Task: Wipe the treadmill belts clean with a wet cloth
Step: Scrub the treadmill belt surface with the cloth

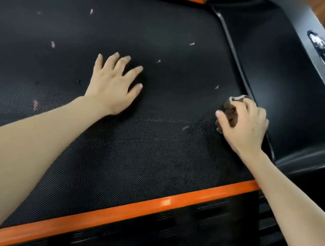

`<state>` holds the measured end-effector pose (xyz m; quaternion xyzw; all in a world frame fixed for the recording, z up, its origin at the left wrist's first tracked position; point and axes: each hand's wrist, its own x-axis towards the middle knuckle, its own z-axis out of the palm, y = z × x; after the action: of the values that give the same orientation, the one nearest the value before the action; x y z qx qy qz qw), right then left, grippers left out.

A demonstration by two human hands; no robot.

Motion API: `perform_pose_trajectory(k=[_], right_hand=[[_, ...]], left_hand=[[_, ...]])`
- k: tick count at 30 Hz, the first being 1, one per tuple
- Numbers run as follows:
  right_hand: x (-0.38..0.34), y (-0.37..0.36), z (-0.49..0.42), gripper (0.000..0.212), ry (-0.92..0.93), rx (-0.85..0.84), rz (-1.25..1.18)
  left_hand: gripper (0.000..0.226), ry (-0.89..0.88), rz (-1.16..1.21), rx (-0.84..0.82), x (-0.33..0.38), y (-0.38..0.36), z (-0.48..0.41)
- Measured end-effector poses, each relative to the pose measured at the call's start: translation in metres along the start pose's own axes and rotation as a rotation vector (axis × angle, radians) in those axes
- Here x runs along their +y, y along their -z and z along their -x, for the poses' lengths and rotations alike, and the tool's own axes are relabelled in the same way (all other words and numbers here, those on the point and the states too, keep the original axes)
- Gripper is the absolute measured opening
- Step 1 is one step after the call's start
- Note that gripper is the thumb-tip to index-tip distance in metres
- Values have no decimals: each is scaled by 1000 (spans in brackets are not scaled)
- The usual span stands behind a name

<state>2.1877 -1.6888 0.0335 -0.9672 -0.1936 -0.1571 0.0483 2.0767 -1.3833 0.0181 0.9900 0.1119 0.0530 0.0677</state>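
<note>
pressing a small dark cloth [231, 109] onto the edge of the treadmill belt [133, 150] with fingers of the right hand [244, 123] curled round it; bracing mid-belt with left hand [112, 87] spread flat. probably soft, light, damp; best held bunched for firm pressure.

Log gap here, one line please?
left hand: flat on belt | right hand: grips cloth at belt edge | pink specks: on belt

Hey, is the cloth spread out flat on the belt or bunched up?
Bunched up. The cloth shows only as a small brown wad with a pale edge, gripped in the right hand against the belt.
</note>
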Motion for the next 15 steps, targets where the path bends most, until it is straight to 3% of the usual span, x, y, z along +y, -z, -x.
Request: perform_pose_trajectory(k=[3, 6, 12, 15], right_hand=[[5, -1, 8, 73, 141, -23, 37], [13, -13, -17, 58, 178, 24, -16], [-24, -39, -94, 39, -75, 5, 19], [-37, -28, -51, 38, 177, 31, -119]], left_hand=[[59, 14, -21, -7, 1, -11, 0], [72, 15, -31, 3, 1, -10, -1], [73, 13, -38, 14, 2, -12, -1], [71, 13, -33, 14, 1, -13, -2]])
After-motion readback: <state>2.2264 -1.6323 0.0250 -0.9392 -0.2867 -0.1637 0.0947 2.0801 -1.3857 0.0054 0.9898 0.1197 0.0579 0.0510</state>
